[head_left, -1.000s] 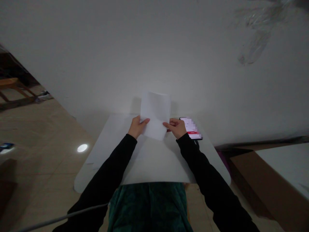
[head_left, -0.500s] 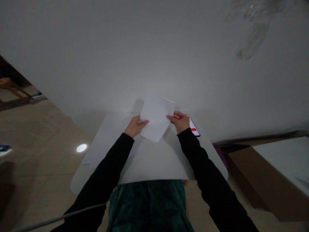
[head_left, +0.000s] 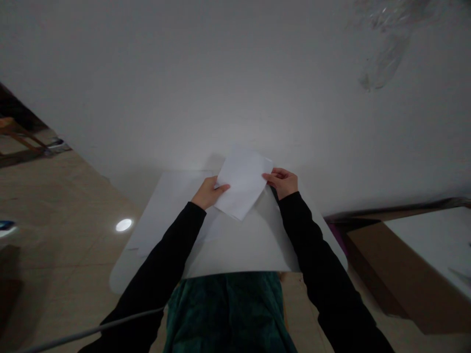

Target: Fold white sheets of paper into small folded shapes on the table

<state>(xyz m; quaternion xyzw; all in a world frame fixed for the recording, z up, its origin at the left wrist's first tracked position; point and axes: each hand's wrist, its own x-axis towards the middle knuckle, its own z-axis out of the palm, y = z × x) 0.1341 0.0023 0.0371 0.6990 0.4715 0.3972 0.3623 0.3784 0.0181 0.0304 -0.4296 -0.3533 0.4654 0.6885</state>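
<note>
A folded sheet of white paper (head_left: 241, 181) is held tilted above the white table (head_left: 243, 255). My left hand (head_left: 209, 192) grips its left edge, thumb on top and fingers underneath. At its right corner my right hand (head_left: 281, 181) pinches the paper between thumb and fingers. Flat white sheets (head_left: 162, 211) lie on the left part of the table, partly beneath my left forearm. Behind my right hand, a phone (head_left: 274, 192) is almost wholly hidden, with only a dark sliver showing.
A pale wall (head_left: 235, 73) rises right behind the table. To the right stands a brown cardboard box (head_left: 397, 269) with a white top. A grey cable (head_left: 95, 329) crosses my left sleeve. Green cloth (head_left: 224, 314) covers my lap at the table's front edge.
My right hand has moved a little to the right with the paper's corner, now covering the phone. The paper has turned and shifted slightly rightward; my left hand has barely moved.
</note>
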